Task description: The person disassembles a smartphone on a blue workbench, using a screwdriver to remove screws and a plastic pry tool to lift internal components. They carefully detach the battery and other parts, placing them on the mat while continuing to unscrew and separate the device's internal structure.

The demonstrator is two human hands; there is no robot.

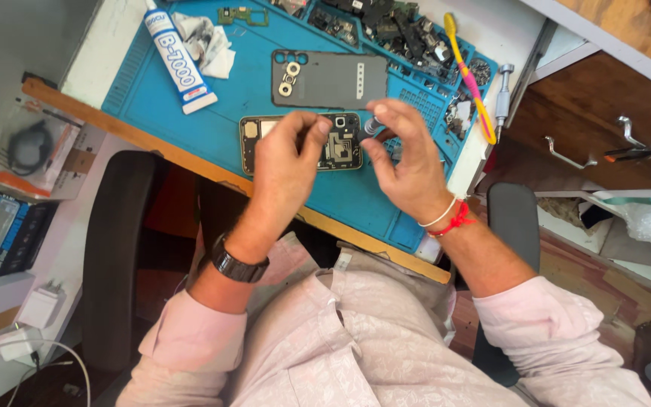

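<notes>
The opened phone (303,143) lies flat on the blue mat (190,120), its long axis running left to right across the desk (114,124), its circuit side up. The left hand (284,162) rests directly over the phone's middle, fingers (314,128) curled down onto it, touching its upper edge. The right hand (408,162) sits just beside the phone's right end, fingers pinching a small silver-tipped tool (371,125) whose tip points toward the phone's top right corner. Behind the phone lies the dark back cover (329,79); further left of that, a white glue tube (173,56).
</notes>
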